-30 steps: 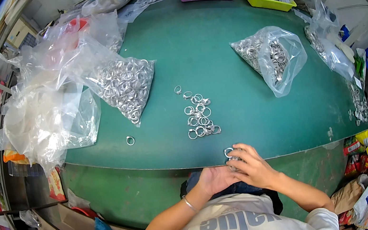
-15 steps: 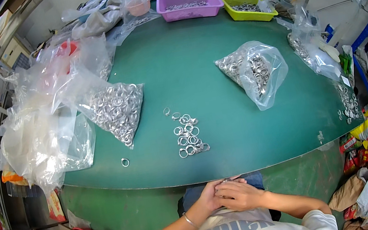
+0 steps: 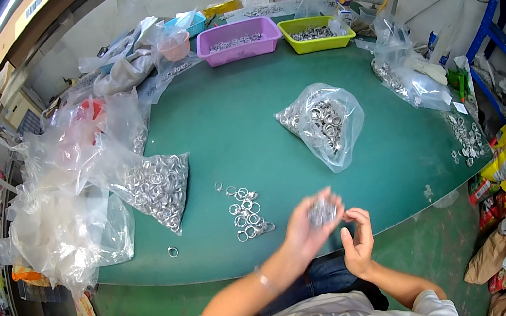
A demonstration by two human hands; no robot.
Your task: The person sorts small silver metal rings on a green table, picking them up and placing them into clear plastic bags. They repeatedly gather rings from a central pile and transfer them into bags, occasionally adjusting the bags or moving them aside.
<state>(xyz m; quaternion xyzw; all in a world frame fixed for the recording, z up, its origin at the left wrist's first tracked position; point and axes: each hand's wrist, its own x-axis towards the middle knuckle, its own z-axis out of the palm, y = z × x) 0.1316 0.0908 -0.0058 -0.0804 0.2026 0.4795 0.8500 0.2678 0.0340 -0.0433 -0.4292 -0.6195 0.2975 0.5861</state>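
Note:
My left hand (image 3: 308, 232), a bracelet at its wrist, is held palm up over the table's front edge. A small heap of silvery metal rings (image 3: 322, 212) rests in it, slightly blurred. Close beside it, my right hand (image 3: 358, 244) holds nothing, its fingers apart and a little curled. Left of the hands, several loose rings (image 3: 247, 214) lie in a cluster on the green table (image 3: 227, 122). Beyond the hands stands an open clear bag (image 3: 327, 126) of such rings. Another full bag (image 3: 162, 189) lies to the left, and a single ring (image 3: 173, 252) sits near the front edge.
At the back stand a purple basin (image 3: 241, 54) and a yellow-green basin (image 3: 319, 43), both with small metal parts. Crumpled clear plastic bags (image 3: 63, 214) cover the left side. More rings (image 3: 467, 136) and bags (image 3: 409, 77) lie along the right edge, beside a blue rack (image 3: 485, 28).
My hands have come up from my lap to the table's front edge and moved apart. The rings now show in my left palm. The view has shifted slightly.

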